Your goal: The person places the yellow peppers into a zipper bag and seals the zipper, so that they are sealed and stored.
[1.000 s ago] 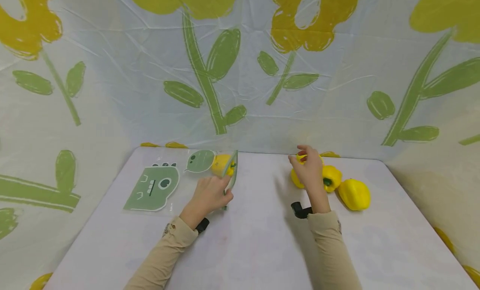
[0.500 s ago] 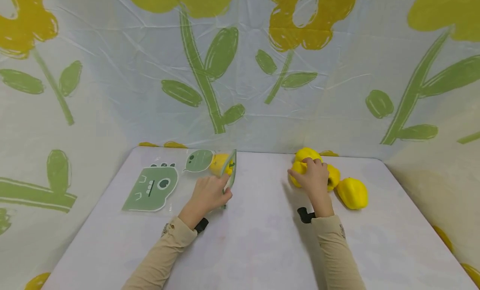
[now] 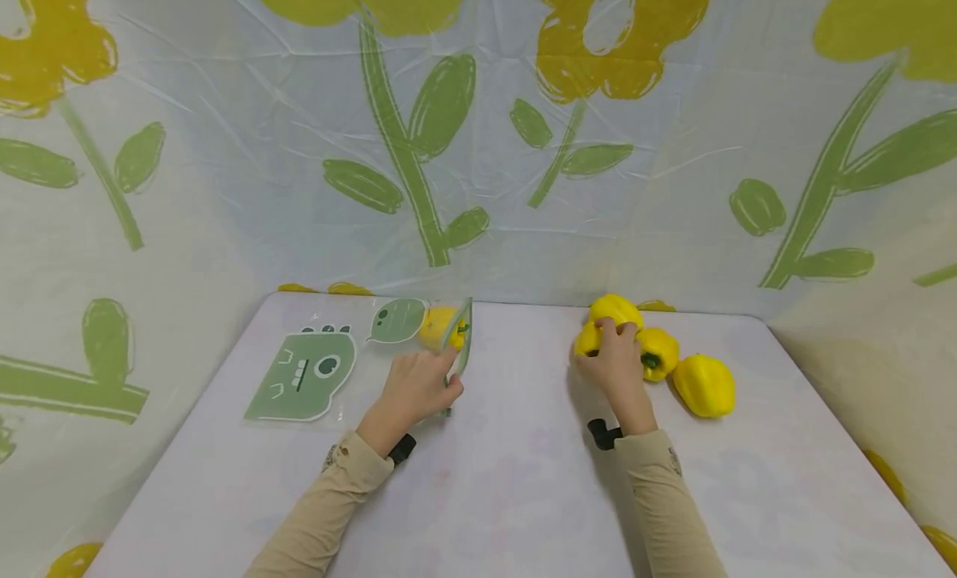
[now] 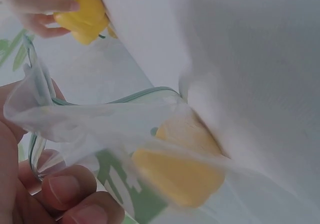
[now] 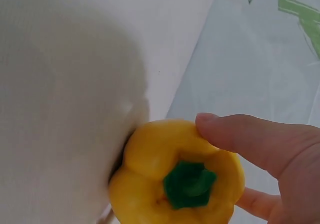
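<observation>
While left hand (image 3: 414, 387) pinches zip bag (image 3: 449, 337) mouth, I see right hand (image 3: 615, 358) clamped on yellow bell pepper (image 5: 175, 176); neighbouring peppers (image 3: 703, 384) may roll, bag mouth may sag.

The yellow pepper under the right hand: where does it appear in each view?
Head: yellow pepper right of centre, under the right hand.
Left wrist: top left, fingers around it.
Right wrist: bottom centre, green stem up.
Shared landmark: the white table.

bag (image 3: 419, 333): clear glossy plastic | peppers (image 3: 703, 384): smooth, waxy-glossy | table (image 3: 493, 495): matt | backdrop (image 3: 478, 146): creased shiny sheet
</observation>
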`<act>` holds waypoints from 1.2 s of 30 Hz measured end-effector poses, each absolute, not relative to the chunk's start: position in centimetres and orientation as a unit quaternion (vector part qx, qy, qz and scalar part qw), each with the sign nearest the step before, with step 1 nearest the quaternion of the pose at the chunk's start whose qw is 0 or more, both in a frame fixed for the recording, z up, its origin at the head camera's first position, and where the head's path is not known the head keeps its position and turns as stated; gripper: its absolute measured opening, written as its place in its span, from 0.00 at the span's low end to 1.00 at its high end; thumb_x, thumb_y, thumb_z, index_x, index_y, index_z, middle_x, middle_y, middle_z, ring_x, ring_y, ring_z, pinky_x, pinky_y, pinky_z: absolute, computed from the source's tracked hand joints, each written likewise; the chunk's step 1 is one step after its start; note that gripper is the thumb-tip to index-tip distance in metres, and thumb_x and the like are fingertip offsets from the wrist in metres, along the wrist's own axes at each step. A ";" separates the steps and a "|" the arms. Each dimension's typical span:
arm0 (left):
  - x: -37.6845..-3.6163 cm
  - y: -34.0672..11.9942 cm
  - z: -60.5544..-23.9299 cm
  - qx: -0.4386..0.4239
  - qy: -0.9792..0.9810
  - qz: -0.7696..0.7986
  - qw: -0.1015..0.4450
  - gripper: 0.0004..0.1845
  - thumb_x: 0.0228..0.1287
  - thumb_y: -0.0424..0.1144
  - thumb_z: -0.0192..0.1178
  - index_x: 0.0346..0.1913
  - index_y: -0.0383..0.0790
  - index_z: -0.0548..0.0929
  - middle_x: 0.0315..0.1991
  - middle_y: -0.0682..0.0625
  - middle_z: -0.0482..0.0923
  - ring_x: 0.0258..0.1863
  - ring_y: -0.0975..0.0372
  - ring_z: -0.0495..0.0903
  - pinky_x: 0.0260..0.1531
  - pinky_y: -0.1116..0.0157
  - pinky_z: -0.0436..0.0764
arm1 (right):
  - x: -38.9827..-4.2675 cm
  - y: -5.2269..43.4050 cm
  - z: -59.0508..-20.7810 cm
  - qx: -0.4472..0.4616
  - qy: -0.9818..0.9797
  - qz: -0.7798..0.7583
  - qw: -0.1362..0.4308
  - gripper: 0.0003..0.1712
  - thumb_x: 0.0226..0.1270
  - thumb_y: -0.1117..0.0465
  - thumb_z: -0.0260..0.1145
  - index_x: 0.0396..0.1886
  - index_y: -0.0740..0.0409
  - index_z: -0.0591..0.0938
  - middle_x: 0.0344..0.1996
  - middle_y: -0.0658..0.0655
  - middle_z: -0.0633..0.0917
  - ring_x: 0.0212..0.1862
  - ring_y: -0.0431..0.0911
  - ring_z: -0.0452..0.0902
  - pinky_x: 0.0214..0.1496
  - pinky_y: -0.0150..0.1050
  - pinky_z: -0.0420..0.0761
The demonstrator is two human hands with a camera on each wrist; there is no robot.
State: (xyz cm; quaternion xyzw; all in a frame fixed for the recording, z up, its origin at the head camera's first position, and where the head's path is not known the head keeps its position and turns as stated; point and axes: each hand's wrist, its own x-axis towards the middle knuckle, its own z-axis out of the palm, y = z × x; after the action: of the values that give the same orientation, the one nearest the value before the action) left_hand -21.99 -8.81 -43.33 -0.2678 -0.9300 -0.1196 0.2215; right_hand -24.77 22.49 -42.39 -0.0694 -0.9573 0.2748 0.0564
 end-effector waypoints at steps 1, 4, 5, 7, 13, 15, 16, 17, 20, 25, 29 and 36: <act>-22.0 -8.8 -43.4 -0.268 -0.930 -0.120 0.223 0.11 0.50 0.36 0.66 0.25 0.44 0.71 0.12 0.58 0.51 0.11 0.65 0.53 0.10 0.67 0.53 | -24.8 22.5 -42.5 -0.067 -0.957 0.279 0.050 0.37 0.59 0.58 0.66 0.66 0.63 0.64 0.62 0.76 0.57 0.55 0.71 0.62 0.52 0.64 0.70; -22.0 -8.9 -43.5 -0.269 -0.929 -0.118 0.226 0.12 0.50 0.37 0.66 0.25 0.44 0.70 0.12 0.59 0.51 0.11 0.65 0.53 0.10 0.67 0.53 | -24.9 22.5 -42.8 -0.051 -0.953 0.298 0.032 0.39 0.59 0.57 0.67 0.68 0.61 0.62 0.62 0.77 0.58 0.55 0.71 0.65 0.54 0.64 0.70; -22.0 -8.9 -43.5 -0.269 -0.929 -0.117 0.226 0.12 0.50 0.37 0.65 0.25 0.44 0.70 0.12 0.59 0.51 0.11 0.65 0.53 0.10 0.67 0.53 | -25.0 22.5 -42.9 -0.043 -0.950 0.309 0.026 0.40 0.59 0.57 0.67 0.69 0.60 0.61 0.62 0.77 0.59 0.56 0.70 0.65 0.56 0.64 0.69; -22.0 -8.9 -43.5 -0.269 -0.929 -0.118 0.225 0.12 0.50 0.37 0.66 0.25 0.44 0.70 0.12 0.59 0.51 0.11 0.65 0.53 0.10 0.67 0.53 | -25.1 22.7 -43.2 -0.024 -0.941 0.337 0.015 0.41 0.60 0.58 0.68 0.70 0.60 0.60 0.64 0.77 0.60 0.59 0.69 0.64 0.60 0.64 0.67; -21.9 -8.9 -43.4 -0.266 -0.931 -0.122 0.217 0.11 0.51 0.37 0.65 0.25 0.45 0.70 0.12 0.58 0.52 0.11 0.65 0.54 0.11 0.67 0.53 | -25.5 23.0 -44.1 0.003 -0.904 0.427 -0.009 0.43 0.60 0.62 0.70 0.73 0.59 0.60 0.70 0.71 0.61 0.68 0.65 0.58 0.69 0.64 0.56; -21.9 -8.9 -43.3 -0.264 -0.932 -0.121 0.218 0.12 0.51 0.37 0.65 0.25 0.44 0.70 0.12 0.58 0.52 0.11 0.64 0.54 0.10 0.67 0.53 | -25.6 23.0 -44.4 0.002 -0.890 0.455 -0.017 0.44 0.60 0.63 0.70 0.73 0.57 0.60 0.71 0.69 0.60 0.68 0.63 0.58 0.69 0.64 0.55; -21.9 -8.9 -43.3 -0.265 -0.931 -0.121 0.218 0.12 0.51 0.37 0.65 0.25 0.44 0.70 0.12 0.58 0.52 0.11 0.64 0.54 0.10 0.66 0.53 | -25.7 23.0 -44.5 0.000 -0.884 0.467 -0.021 0.44 0.60 0.64 0.70 0.73 0.56 0.60 0.71 0.68 0.60 0.68 0.63 0.58 0.70 0.63 0.55; -21.9 -8.9 -43.3 -0.266 -0.931 -0.121 0.218 0.12 0.51 0.37 0.65 0.24 0.44 0.69 0.12 0.58 0.52 0.11 0.64 0.54 0.10 0.66 0.53 | -25.7 23.1 -44.6 -0.001 -0.878 0.478 -0.024 0.44 0.60 0.64 0.71 0.73 0.55 0.60 0.71 0.67 0.60 0.68 0.62 0.57 0.70 0.63 0.54; -21.9 -8.9 -43.4 -0.268 -0.931 -0.118 0.218 0.12 0.51 0.36 0.65 0.24 0.45 0.69 0.12 0.58 0.52 0.11 0.65 0.53 0.10 0.67 0.53 | -25.7 23.0 -44.9 0.000 -0.864 0.502 -0.033 0.46 0.59 0.64 0.71 0.74 0.52 0.60 0.72 0.65 0.59 0.69 0.61 0.57 0.70 0.63 0.53; -21.9 -8.9 -43.3 -0.268 -0.932 -0.120 0.211 0.13 0.51 0.36 0.65 0.24 0.44 0.69 0.12 0.58 0.52 0.11 0.65 0.53 0.11 0.67 0.53 | -26.0 22.9 -45.2 -0.001 -0.842 0.538 -0.048 0.51 0.57 0.64 0.72 0.76 0.49 0.56 0.74 0.64 0.57 0.71 0.61 0.54 0.72 0.63 0.48; -21.9 -8.9 -43.2 -0.268 -0.933 -0.119 0.208 0.13 0.51 0.36 0.65 0.24 0.45 0.68 0.12 0.58 0.52 0.11 0.65 0.54 0.11 0.67 0.53 | -26.3 22.8 -45.6 -0.004 -0.810 0.583 -0.055 0.52 0.55 0.67 0.72 0.76 0.51 0.55 0.73 0.63 0.58 0.70 0.58 0.54 0.73 0.59 0.46; -21.9 -8.8 -43.2 -0.276 -0.930 -0.117 0.214 0.14 0.50 0.34 0.65 0.23 0.44 0.67 0.12 0.57 0.52 0.12 0.65 0.53 0.11 0.68 0.53 | -27.7 21.0 -46.5 -0.007 -0.779 0.625 -0.061 0.50 0.51 0.69 0.70 0.74 0.57 0.58 0.68 0.62 0.64 0.66 0.56 0.59 0.72 0.54 0.51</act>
State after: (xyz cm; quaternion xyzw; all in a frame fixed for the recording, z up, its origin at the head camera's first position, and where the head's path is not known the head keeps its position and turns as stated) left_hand -21.93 -8.77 -43.23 -0.2763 -0.9296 -0.1169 0.2141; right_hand -27.67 20.96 -46.50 -0.0066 -0.7785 0.6246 -0.0611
